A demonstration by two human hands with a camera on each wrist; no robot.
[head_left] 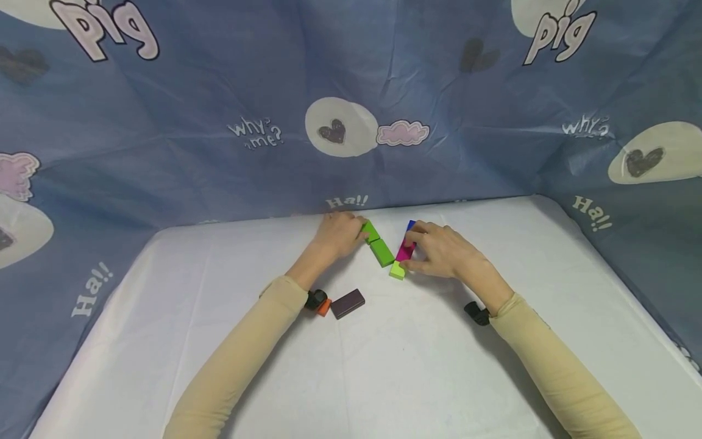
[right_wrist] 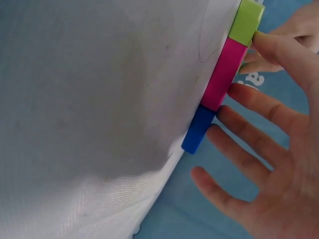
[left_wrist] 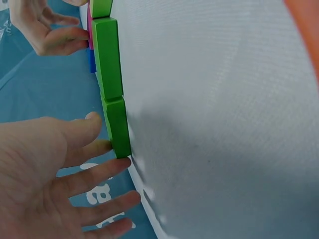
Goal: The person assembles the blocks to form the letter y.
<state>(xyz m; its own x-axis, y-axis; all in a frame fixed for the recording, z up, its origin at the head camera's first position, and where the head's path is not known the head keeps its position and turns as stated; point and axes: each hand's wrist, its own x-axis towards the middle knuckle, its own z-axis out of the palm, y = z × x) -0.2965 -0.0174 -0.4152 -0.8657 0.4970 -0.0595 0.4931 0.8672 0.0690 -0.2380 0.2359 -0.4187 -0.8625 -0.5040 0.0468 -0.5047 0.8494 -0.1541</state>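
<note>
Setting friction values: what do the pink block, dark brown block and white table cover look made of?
Pink block: painted wood or plastic, can't tell which; smooth, with even colour, crisp edges and no visible grain.
Dark brown block: possibly the same; flat faces, uniform colour.
White table cover: probably woven fabric, matte; fine ribbed texture up close, plus creases.

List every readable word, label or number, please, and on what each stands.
"pig": printed blue backdrop, upper left and upper right.
"why me?": same backdrop, left of centre.
"why?": same backdrop, right; small letters below unclear.
"Ha!!": same backdrop, left, centre and right.
Backdrop's lower-right marks: unreadable.
Wrist views: backdrop lettering partly hidden.
Coloured blocks: no readable text.
</note>
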